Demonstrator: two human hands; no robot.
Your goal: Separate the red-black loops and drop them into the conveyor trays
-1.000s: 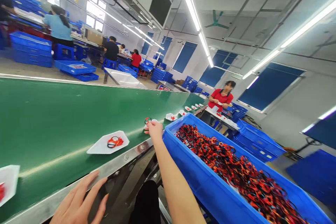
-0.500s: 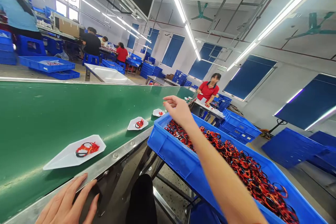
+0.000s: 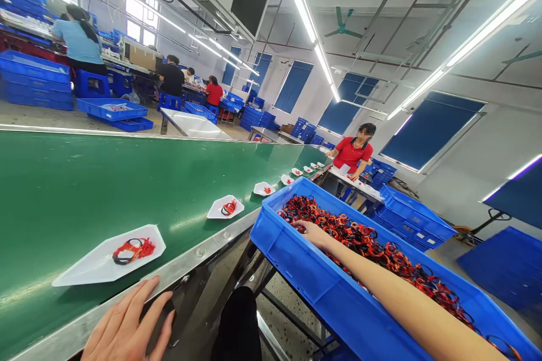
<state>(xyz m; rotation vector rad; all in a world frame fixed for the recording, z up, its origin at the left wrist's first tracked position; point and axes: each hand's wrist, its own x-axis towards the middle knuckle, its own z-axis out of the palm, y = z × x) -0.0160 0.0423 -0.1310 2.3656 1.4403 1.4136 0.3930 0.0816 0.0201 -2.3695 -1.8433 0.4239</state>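
Observation:
My left hand (image 3: 129, 318) rests with fingers spread on the metal rail (image 3: 199, 254) along the near side of the green conveyor belt (image 3: 105, 180). Just beyond its fingertips lies a white, pointed, shallow tray (image 3: 88, 262) holding a red-and-black wire-like loop (image 3: 133, 251). My right hand (image 3: 311, 234) reaches into a blue crate (image 3: 296, 268), where its fingers touch a heap of red-and-black loops (image 3: 372, 248). Those fingertips are partly buried, so whether they grip a loop is hidden. A second white tray (image 3: 215, 208) with a similar loop sits farther along the belt.
Several more white trays (image 3: 265, 188) line the belt's near edge, up to a person in red (image 3: 351, 152) at a side table. Stacked blue crates (image 3: 410, 214) stand to the right. Other people sit at benches at the far left.
My right hand has come down from above the crate's far end into the heap of loops. The view has swung left, and more trays show far along the belt. My left hand stays at the rail.

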